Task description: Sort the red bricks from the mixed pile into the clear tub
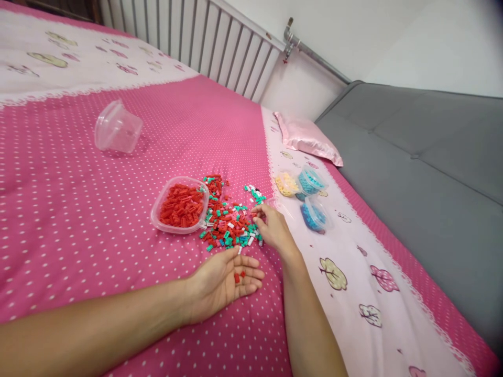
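Head view: by tilting, red bricks (237, 278) could be spilled from the spread left hand (218, 281); whether anything is pinched by the right hand (274, 226) cannot be told.

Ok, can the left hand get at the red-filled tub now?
Probably yes: the tub looks open-topped and sits near the left hand, with only sheet between, though the hand cradles loose red pieces.

1. Bright, diffuse light; the wall (353, 42) turns paler toward the right.
2. A soft, faint shadow lies beside the clear tub (124, 132); the pillow (308, 138) has a satiny sheen.
3. Wide-angle stretching at the edges; the upper right corner darkens.
4. Small bricks (232, 228) look slightly soft.
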Motion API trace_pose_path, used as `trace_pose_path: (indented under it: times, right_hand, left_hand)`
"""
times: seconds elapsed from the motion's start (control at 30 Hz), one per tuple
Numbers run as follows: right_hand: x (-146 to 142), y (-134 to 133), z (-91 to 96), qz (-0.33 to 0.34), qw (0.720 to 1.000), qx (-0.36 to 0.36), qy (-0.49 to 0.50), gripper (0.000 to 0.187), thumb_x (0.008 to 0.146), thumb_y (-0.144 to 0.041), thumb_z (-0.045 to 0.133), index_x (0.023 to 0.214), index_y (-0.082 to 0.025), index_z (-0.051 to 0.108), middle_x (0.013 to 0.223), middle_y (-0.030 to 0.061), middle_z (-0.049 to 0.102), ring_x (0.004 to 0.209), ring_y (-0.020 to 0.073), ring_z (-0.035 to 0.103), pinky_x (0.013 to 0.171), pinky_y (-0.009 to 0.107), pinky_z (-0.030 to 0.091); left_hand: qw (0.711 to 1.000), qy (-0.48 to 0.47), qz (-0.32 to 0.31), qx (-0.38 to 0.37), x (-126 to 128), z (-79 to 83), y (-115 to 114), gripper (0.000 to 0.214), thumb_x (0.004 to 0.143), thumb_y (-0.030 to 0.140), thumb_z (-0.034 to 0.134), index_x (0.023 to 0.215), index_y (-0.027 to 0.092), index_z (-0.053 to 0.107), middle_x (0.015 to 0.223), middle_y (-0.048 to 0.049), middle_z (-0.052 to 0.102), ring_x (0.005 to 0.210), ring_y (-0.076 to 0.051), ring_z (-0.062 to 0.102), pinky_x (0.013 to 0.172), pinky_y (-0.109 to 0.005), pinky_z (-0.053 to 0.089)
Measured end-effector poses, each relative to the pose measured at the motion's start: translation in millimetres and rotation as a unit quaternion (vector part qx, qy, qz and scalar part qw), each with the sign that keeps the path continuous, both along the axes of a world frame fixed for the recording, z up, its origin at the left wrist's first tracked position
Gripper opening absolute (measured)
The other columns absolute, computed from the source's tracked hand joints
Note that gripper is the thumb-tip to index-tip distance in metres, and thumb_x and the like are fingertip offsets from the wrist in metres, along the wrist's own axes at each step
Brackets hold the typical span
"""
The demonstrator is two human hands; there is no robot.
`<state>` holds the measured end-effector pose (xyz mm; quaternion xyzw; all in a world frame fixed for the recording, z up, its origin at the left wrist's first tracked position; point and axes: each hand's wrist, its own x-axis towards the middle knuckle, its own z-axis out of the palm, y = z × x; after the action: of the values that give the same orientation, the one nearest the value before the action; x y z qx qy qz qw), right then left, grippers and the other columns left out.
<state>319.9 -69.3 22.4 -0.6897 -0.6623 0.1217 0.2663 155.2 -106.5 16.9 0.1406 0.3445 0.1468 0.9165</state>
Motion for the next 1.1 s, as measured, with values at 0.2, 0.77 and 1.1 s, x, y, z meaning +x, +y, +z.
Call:
trace_pose_path:
  times: [0.2,0.77,1.1]
  right_hand:
    - [5,-5,9.4,0.024,0.993,-0.005,0.113,0.019,0.076,-0.017,0.052,0.093,-0.017,0.06,0.081,0.0022,0.061,0.077,0.0145,0.057,0.073,0.028,0.044]
    - [-7,-22,36.8,0.139,0.977,-0.04,0.157,0.023,0.085,-0.024,0.049,0.105,-0.019,0.06,0.105,0.0056,0.064,0.097,0.0161,0.058,0.085,0.032,0.045]
    - [-25,-2,-4.5,0.138,0.989,0.013,-0.042,0.043,0.092,-0.04,0.037,0.122,-0.014,0.054,0.129,0.0131,0.052,0.124,0.0201,0.042,0.108,0.038,0.025]
  left_hand:
    - [1.0,-0.003,0.001,0.0,-1,1.6,-1,0.036,0.089,0.033,0.036,0.076,0.008,0.057,0.074,-0.0129,0.065,0.059,-0.013,0.062,0.064,-0.023,0.049]
    - [1.0,-0.013,-0.015,-0.003,-3,-2.3,2,0.036,0.089,0.03,0.037,0.069,0.008,0.058,0.055,-0.0057,0.056,0.039,-0.005,0.046,0.032,-0.012,0.023]
    - [1.0,-0.022,-0.018,0.003,-3,-4.5,2,0.036,0.088,0.032,0.037,0.067,0.01,0.056,0.055,-0.0034,0.053,0.036,-0.005,0.041,0.031,-0.013,0.017]
